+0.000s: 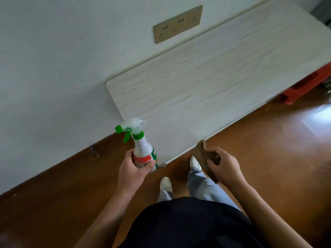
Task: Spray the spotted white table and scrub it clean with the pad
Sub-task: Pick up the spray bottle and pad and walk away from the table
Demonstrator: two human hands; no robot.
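The white wood-grain table [206, 83] runs along the wall from centre to upper right. My left hand [133, 169] grips a white spray bottle [142, 149] with a green trigger head by its lower body, held upright at the table's near left corner, nozzle pointing left. My right hand [225, 167] holds a brown scrubbing pad [204, 154] just off the table's front edge, above the floor. Spots on the table cannot be made out in this blurred view.
A white wall with a gold socket plate [177, 24] stands behind the table. The brown glossy floor [268, 149] lies in front. A red crate [308, 86] sits under the table's right end. My white shoes [165, 183] stand near the table corner.
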